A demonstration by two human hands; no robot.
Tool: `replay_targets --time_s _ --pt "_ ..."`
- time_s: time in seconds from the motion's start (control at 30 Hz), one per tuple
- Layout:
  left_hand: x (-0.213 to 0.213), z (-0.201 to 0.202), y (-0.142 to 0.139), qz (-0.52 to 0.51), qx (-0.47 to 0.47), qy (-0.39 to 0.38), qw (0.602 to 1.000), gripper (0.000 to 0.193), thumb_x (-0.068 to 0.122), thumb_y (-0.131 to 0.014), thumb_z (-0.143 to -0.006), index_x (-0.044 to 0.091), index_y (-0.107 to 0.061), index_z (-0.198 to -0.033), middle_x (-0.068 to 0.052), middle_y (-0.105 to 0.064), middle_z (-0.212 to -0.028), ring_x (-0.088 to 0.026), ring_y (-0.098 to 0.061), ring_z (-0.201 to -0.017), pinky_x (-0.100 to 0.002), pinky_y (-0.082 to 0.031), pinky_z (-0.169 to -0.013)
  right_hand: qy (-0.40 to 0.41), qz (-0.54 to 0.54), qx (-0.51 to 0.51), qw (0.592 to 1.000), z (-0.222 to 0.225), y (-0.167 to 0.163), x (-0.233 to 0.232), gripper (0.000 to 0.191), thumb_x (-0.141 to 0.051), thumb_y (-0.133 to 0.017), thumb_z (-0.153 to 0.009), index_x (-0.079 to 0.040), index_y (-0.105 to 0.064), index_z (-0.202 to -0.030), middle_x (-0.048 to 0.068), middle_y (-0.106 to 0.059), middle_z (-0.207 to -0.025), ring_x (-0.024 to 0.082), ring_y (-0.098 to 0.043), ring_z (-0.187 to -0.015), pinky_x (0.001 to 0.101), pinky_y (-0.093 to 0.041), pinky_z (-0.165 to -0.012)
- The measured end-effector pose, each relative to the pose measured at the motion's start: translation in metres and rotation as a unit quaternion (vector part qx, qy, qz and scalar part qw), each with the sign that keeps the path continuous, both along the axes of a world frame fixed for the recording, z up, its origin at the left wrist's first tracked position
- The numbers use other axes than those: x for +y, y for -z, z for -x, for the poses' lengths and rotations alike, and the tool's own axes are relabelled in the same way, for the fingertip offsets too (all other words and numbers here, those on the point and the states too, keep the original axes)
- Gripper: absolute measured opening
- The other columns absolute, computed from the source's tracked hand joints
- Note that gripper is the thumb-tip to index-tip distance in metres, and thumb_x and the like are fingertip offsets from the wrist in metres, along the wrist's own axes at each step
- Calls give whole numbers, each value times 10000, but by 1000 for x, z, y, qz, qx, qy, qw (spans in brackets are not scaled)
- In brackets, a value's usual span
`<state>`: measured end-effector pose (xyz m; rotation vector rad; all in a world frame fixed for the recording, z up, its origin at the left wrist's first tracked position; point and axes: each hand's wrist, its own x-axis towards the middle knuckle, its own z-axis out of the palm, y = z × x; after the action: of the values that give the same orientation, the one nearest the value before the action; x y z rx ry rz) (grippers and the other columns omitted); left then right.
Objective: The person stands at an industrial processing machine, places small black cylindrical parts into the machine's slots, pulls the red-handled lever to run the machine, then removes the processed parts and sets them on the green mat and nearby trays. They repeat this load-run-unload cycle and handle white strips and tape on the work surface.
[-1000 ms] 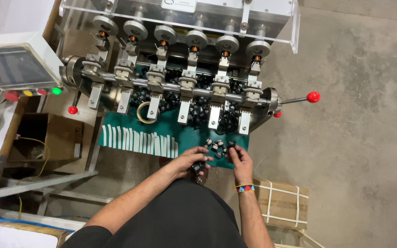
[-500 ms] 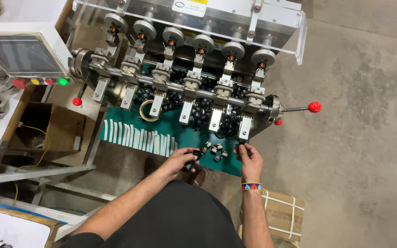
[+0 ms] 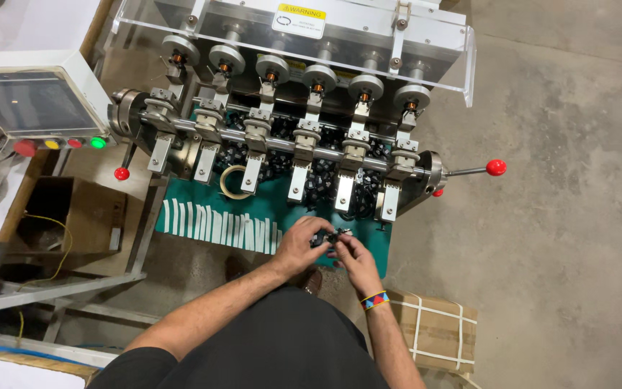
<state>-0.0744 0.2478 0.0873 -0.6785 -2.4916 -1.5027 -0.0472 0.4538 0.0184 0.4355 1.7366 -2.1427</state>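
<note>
Small black bobbin part [image 3: 332,236] sits between both hands, pinched by left hand [image 3: 302,245] and right hand [image 3: 352,253] fingertips alike, equally near.

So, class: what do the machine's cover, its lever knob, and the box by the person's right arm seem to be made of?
Cover: looks like clear, glossy plastic; the parts behind show through it.
Lever knob: probably smooth red plastic; it is round and shiny on a thin metal rod.
Box: brown cardboard by its dull, matte look, tied with pale straps.
</note>
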Motion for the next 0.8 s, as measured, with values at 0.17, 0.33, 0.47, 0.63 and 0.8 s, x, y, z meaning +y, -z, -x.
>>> replay_targets --time_s 0.17,0.33,0.47,0.63,0.8 --pt "-7 6 7 -65 -170 -19 983 429 238 -835 -794 57 -645 -1133 -73 -714 -1025 -191 -714 -929 -384 -590 -780 36 -15 27 999 1 -4 -25 290 -217 -692 -986 -3 -691 -1181 40 -733 -1012 127 -680 -880 284 -546 -735" --pt "-38 2 40 -285 -628 -106 716 388 308 -674 -962 97 -573 -1272 -27 -607 -977 -154 -662 -841 -338 -619 -575 56 1 -18 998 19 -9 -23 282 -223 -679 -976 -29 -689 -1180 46 -746 -1005 139 -701 -854 288 -542 -725" --pt "-63 -13 65 -270 -650 -65 708 462 203 -620 -913 161 -557 -1368 -57 -653 -984 -159 -690 -819 -336 -632 -561 87 10 -9 996 34 -7 -22 276 -229 -671 -973 -39 -665 -1174 63 -747 -1003 144 -710 -849 288 -558 -731" --pt "-78 -15 79 -281 -601 -101 741 511 121 -686 -930 52 -469 -1387 -113 -716 -1071 -204 -715 -846 -359 -617 -582 106 40 28 993 39 9 -23 283 -243 -682 -987 -4 -671 -1136 62 -734 -991 149 -711 -849 293 -554 -706" --pt "-80 -13 68 -153 -379 -87 908 357 169 -803 -903 57 -743 -1237 -73 -636 -1135 -147 -680 -919 -305 -631 -640 115 6 24 993 40 11 -24 328 -281 -680 -1006 16 -671 -1144 85 -726 -978 155 -703 -806 293 -569 -718"
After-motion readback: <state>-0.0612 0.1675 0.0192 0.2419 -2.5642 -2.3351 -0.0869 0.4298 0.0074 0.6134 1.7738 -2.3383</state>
